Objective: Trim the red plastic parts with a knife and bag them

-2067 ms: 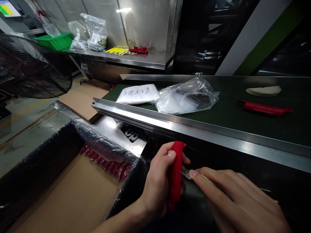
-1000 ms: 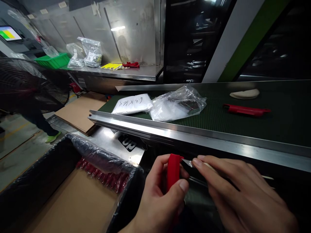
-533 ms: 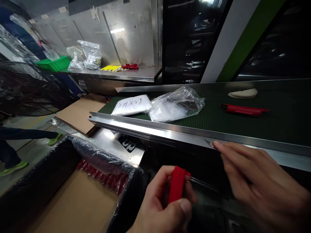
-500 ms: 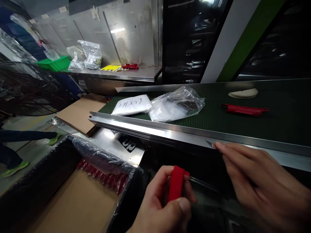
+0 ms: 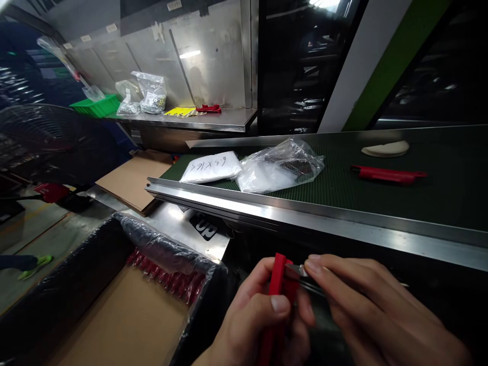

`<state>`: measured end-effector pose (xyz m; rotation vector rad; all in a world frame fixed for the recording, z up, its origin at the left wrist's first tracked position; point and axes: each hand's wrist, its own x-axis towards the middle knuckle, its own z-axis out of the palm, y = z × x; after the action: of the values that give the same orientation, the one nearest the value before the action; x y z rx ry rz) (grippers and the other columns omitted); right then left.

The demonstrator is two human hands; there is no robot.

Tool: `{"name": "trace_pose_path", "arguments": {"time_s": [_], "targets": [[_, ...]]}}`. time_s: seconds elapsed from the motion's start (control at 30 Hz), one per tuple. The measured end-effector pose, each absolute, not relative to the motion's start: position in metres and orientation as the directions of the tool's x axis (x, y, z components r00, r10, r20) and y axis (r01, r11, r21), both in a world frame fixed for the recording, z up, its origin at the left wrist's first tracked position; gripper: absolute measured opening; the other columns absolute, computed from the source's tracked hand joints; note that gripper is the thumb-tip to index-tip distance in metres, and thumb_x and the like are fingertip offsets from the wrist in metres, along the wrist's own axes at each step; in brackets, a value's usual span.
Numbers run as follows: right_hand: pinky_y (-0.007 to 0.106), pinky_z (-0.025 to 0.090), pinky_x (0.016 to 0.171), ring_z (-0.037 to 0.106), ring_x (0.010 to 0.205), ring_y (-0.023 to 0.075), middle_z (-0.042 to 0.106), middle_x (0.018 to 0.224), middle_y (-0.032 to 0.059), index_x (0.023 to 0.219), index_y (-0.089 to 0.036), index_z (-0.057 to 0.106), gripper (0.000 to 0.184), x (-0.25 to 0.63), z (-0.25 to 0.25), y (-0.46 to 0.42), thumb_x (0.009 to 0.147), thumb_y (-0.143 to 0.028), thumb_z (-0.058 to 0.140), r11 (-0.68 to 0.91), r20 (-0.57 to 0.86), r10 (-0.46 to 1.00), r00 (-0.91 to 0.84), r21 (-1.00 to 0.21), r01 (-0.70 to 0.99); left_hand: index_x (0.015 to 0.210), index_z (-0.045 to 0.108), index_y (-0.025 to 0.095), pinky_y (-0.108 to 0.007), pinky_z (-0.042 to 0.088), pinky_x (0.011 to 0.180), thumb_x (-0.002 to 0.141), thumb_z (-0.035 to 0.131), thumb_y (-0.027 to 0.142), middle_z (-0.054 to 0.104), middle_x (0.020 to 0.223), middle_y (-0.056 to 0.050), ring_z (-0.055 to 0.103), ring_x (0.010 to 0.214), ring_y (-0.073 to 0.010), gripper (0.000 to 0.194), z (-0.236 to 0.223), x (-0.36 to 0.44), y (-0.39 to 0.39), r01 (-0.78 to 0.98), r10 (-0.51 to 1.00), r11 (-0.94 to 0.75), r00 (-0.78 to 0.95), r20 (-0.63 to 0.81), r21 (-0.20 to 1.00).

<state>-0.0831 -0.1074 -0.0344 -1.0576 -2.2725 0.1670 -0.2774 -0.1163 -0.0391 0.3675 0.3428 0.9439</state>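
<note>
My left hand (image 5: 247,317) is closed around a red plastic part (image 5: 278,277), held upright with its lower end partly hidden by my fingers. Between the thumb and fingers of my right hand (image 5: 369,300) is a small pointed metal blade (image 5: 298,271). Its tip is at the right side of the red part, and I cannot tell how far it touches. Beyond both hands, a similar red plastic piece (image 5: 389,174) lies on the green ribbed conveyor belt (image 5: 343,201), near a cream-coloured curved piece (image 5: 386,149).
A white pack (image 5: 211,166) with handwriting and a clear plastic bag (image 5: 282,168) lie on the belt. At lower left stands a black-lined box (image 5: 163,244) with bagged red parts. Cardboard sheets (image 5: 133,180), a fan (image 5: 49,147) and another person's shoe (image 5: 36,267) are farther left.
My right hand has moved left and down, bringing the blade to the red part. The left hand has turned the part slightly. The other person's legs have mostly left view.
</note>
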Motion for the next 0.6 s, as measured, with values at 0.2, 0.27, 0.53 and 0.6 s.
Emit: {"name": "trace_pose_path", "arguments": {"time_s": [0.2,0.27,0.53,0.6], "targets": [[0.023,0.047,0.092,0.052,0.119,0.0130,0.056,0.127,0.0083,0.139,-0.016,0.048,0.052,-0.084,-0.033,-0.111,0.088,-0.004,0.049,0.679,0.492,0.722,-0.486,-0.366,0.637,0.111,0.053,0.016,-0.012,0.040,0.038,0.092,0.041,0.020,0.058,0.087,-0.005,0.047,0.044,-0.0039,0.023,-0.040,-0.277,-0.115,-0.707,0.826,0.539,0.549,-0.125,0.457],[0.024,0.047,0.091,0.052,0.118,0.0136,0.057,0.126,0.0084,0.139,-0.016,0.048,0.052,-0.086,-0.034,-0.111,0.088,-0.004,0.049,0.689,0.492,0.714,-0.499,-0.364,0.627,0.114,0.052,0.017,-0.012,0.039,0.037,0.092,0.041,0.020,0.059,0.089,-0.006,0.047,0.043,-0.0038,0.025,-0.041,-0.278,-0.115,-0.711,0.823,0.541,0.557,-0.110,0.450],[0.027,0.046,0.092,0.059,0.107,0.0146,0.061,0.118,0.0079,0.127,-0.014,0.059,0.040,-0.082,-0.034,-0.107,0.089,-0.004,0.052,0.509,0.548,0.811,-0.204,-0.490,0.708,0.113,0.059,0.015,-0.012,0.047,0.056,0.085,0.062,0.029,0.071,0.087,-0.011,0.062,0.063,-0.0092,0.032,-0.047,-0.284,-0.124,-0.658,0.731,0.655,0.677,-0.090,0.372],[0.026,0.046,0.091,0.056,0.112,0.0142,0.058,0.121,0.0073,0.130,-0.016,0.055,0.044,-0.079,-0.033,-0.109,0.089,-0.003,0.050,0.609,0.531,0.769,-0.355,-0.439,0.661,0.120,0.056,0.016,-0.016,0.046,0.050,0.092,0.047,0.037,0.072,0.092,-0.015,0.063,0.056,-0.0118,0.036,-0.053,-0.286,-0.124,-0.641,0.683,0.710,0.727,-0.066,0.292]]}}
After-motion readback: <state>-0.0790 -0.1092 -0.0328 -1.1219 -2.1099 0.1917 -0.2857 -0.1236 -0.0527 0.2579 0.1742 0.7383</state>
